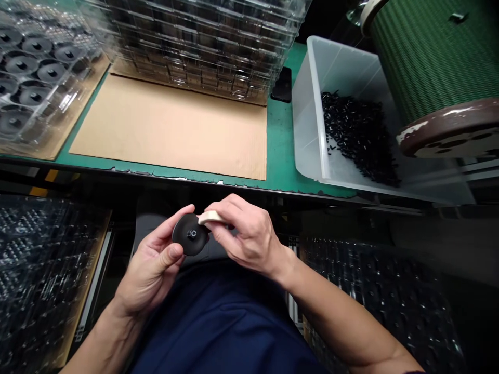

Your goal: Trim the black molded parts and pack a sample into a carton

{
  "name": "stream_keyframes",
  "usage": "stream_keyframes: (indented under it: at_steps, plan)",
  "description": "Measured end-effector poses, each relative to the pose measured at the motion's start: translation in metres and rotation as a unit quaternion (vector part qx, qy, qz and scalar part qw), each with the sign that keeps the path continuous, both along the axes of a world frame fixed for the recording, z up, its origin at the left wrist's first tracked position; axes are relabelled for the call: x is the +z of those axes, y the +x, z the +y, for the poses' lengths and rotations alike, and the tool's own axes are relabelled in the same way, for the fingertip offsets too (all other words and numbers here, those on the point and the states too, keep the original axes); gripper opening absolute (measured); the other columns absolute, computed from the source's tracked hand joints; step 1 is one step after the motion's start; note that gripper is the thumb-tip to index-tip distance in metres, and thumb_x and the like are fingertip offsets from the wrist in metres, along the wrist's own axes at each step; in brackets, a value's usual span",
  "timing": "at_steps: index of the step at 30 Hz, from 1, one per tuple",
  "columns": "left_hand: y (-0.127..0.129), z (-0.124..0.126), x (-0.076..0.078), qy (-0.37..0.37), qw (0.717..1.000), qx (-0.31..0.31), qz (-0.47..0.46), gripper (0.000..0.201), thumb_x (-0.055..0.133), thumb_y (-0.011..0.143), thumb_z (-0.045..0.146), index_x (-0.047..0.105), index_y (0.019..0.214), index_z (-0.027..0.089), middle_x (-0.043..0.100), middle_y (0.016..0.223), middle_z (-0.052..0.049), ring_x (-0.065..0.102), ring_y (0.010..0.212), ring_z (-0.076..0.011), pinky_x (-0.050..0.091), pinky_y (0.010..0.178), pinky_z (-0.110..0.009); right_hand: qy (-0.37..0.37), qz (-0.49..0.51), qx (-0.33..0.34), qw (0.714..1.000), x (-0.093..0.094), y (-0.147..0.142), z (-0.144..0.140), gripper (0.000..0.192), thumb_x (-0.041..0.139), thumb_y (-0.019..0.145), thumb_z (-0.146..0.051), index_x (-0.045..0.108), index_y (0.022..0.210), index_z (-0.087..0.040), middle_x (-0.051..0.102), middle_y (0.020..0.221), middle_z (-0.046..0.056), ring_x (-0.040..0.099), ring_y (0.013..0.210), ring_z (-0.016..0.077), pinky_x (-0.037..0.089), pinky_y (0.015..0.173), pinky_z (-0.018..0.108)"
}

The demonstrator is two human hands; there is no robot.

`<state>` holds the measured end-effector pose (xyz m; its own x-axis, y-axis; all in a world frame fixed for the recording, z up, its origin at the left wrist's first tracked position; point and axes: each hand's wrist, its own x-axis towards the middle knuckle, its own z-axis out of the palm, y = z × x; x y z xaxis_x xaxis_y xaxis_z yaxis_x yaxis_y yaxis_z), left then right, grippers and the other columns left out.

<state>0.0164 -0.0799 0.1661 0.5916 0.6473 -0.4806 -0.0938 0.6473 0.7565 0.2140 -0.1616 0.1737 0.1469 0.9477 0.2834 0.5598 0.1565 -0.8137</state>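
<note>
Between thumb and fingers, my left hand (150,262) grips a round black disc (187,241) by its edge, just in front of the table and above my lap. A small hub stands at the disc's centre, facing up. My right hand (249,231) is closed around a cream-coloured tool (211,217) with a flat, curved end. That end lies at the upper right rim of the disc and appears to touch it. The rest of the tool is hidden inside my right fingers, so its kind does not show.
A cardboard sheet (175,127) lies on the green table (278,135). Behind it rise stacked clear trays (195,47). At left, a tray of black discs (23,78). To the right stand a translucent bin (310,114) of small black pieces and a green spool (424,57). More trays (390,291) flank me.
</note>
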Motion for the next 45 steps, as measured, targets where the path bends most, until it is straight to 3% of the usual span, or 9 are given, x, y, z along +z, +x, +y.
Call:
stream_keyframes:
  at_steps: [3,9,13,18,24,29,36,41,45]
  plan:
    - [0.001,-0.001,-0.002,-0.014,1.000,-0.003,-0.002,0.055,0.091,0.081,0.042,0.077,0.133,0.026,0.076,0.127,-0.011,0.074,0.114,-0.0201,0.057,0.103,-0.021,0.028,-0.059,0.011,0.998,-0.002,-0.001,-0.002,0.021,0.053,0.109,-0.024,0.071,0.115,-0.017,0.070,0.105,0.009,0.064,0.092,0.0173,0.052,0.085,0.030]
    - [0.008,-0.007,0.001,-0.029,0.997,0.069,0.016,0.047,0.086,0.087,0.046,0.079,0.128,0.024,0.080,0.110,-0.009,0.078,0.092,-0.0185,0.066,0.088,-0.026,-0.074,0.049,0.003,0.996,0.005,-0.006,-0.007,0.013,0.061,0.097,-0.021,0.065,0.086,-0.018,0.057,0.078,0.000,0.050,0.068,0.0117,0.039,0.065,0.026]
    - [0.012,-0.011,0.002,-0.036,0.997,0.055,0.029,0.048,0.085,0.087,0.050,0.080,0.125,0.022,0.080,0.110,-0.011,0.078,0.092,-0.0222,0.068,0.085,-0.031,-0.058,-0.029,-0.053,0.996,0.006,-0.006,-0.008,0.019,0.054,0.102,-0.024,0.067,0.091,-0.016,0.061,0.085,0.004,0.055,0.076,0.0137,0.041,0.071,0.027]
    - [0.014,-0.011,0.002,-0.019,0.996,0.081,0.025,0.044,0.086,0.087,0.049,0.081,0.123,0.024,0.081,0.105,-0.008,0.078,0.086,-0.0176,0.066,0.083,-0.024,-0.129,0.109,-0.012,0.986,0.006,-0.005,-0.010,0.014,0.063,0.096,-0.025,0.063,0.084,-0.017,0.054,0.071,-0.003,0.044,0.060,0.0093,0.034,0.059,0.025]
    - [0.013,-0.010,0.000,-0.051,0.998,0.019,0.019,0.046,0.085,0.087,0.051,0.082,0.122,0.021,0.078,0.118,-0.013,0.078,0.095,-0.0246,0.069,0.084,-0.035,-0.014,-0.014,-0.032,0.999,0.003,-0.003,-0.007,0.021,0.054,0.106,-0.022,0.074,0.105,-0.014,0.067,0.096,0.007,0.060,0.086,0.0162,0.047,0.082,0.030]
    - [0.015,-0.011,0.002,-0.007,0.996,0.089,0.026,0.045,0.086,0.088,0.045,0.079,0.129,0.028,0.080,0.112,-0.008,0.077,0.096,-0.0165,0.063,0.092,-0.022,-0.142,0.142,-0.025,0.979,0.003,-0.010,-0.013,0.011,0.065,0.096,-0.022,0.067,0.087,-0.016,0.055,0.071,-0.003,0.046,0.060,0.0095,0.036,0.056,0.025]
    - [0.011,-0.007,0.000,-0.055,0.996,-0.074,-0.004,0.045,0.079,0.091,0.056,0.083,0.120,0.022,0.079,0.114,-0.014,0.078,0.092,-0.0251,0.067,0.075,-0.026,0.056,-0.040,0.022,0.997,0.001,-0.003,-0.007,0.021,0.056,0.107,-0.021,0.074,0.114,-0.014,0.072,0.105,0.010,0.065,0.093,0.0196,0.050,0.087,0.034]
    - [0.012,-0.005,0.001,-0.023,0.998,0.061,0.023,0.042,0.083,0.089,0.050,0.081,0.124,0.027,0.080,0.104,-0.007,0.077,0.092,-0.0179,0.065,0.090,-0.026,-0.080,0.064,-0.052,0.993,0.001,-0.009,-0.010,0.012,0.062,0.097,-0.023,0.067,0.088,-0.017,0.060,0.076,0.000,0.051,0.066,0.0127,0.041,0.062,0.029]
    - [0.007,-0.001,-0.002,-0.027,0.999,-0.020,0.035,0.044,0.084,0.087,0.053,0.083,0.120,0.023,0.079,0.106,-0.011,0.076,0.086,-0.0222,0.068,0.079,-0.032,-0.051,0.000,-0.028,0.998,-0.002,-0.007,-0.011,0.016,0.059,0.100,-0.020,0.070,0.090,-0.015,0.063,0.083,0.003,0.054,0.073,0.0147,0.044,0.069,0.031]
